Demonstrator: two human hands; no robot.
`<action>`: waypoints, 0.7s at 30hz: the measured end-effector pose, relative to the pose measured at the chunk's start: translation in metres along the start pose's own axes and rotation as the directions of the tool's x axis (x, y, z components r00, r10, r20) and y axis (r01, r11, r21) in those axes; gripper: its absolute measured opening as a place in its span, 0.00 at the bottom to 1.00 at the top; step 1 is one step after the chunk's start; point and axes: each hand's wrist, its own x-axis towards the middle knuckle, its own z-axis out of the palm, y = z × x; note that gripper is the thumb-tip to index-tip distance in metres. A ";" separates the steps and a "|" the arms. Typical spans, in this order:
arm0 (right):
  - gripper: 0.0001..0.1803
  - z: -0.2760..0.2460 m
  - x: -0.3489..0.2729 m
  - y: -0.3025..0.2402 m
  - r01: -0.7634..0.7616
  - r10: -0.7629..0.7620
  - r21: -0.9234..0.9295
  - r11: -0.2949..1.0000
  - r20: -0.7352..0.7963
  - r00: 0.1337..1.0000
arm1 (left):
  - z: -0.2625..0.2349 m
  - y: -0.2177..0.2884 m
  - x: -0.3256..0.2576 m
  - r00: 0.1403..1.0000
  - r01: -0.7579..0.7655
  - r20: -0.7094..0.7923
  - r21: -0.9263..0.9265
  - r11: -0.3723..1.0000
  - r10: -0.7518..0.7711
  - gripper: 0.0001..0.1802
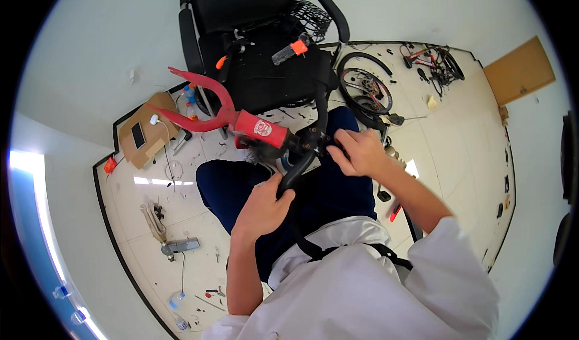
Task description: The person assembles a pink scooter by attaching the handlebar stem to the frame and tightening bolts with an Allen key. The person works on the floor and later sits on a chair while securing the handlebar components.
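Both hands work on a bicycle front end held over the lap: left hand [265, 204] clenched around the black handlebar [300, 162] near its lower end, right hand [356, 152] with fingers curled onto the stem [313, 140] where the bar meets the red fork [226, 116]. What the right fingertips pinch is hidden. Fork legs point left and away, over the floor. Judgement: the left grip should hold the bar firm against twisting while the right fingers work at the clamp, wrist kept low. Person seated, dark trousers, white shirt. Ahead, a black chair [253, 44]; to its right a loose wheel [365, 90] lying flat. Pale tiled floor [181, 219] littered with small tools and parts; flattened cardboard [148, 135] with a phone on it at left.
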 end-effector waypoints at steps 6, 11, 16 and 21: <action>0.08 0.017 -0.027 -0.009 -0.439 0.450 0.127 0.890 -0.410 0.794 | -0.010 -0.009 -0.007 0.996 0.082 0.039 -0.051 0.995 -0.080 0.14; 0.15 0.031 0.000 -0.012 -0.440 0.830 0.813 0.381 -0.091 0.551 | -0.019 -0.011 -0.007 0.995 0.089 0.046 -0.049 0.995 -0.087 0.13; 0.14 0.032 0.040 0.025 -0.472 0.694 0.720 0.510 -0.021 0.719 | -0.025 0.002 -0.008 0.999 0.043 0.029 0.033 0.999 -0.044 0.13; 0.10 0.041 0.131 -0.003 -0.361 0.411 0.430 0.828 -0.026 0.911 | -0.021 0.001 -0.010 0.999 0.024 0.019 0.066 0.998 -0.026 0.15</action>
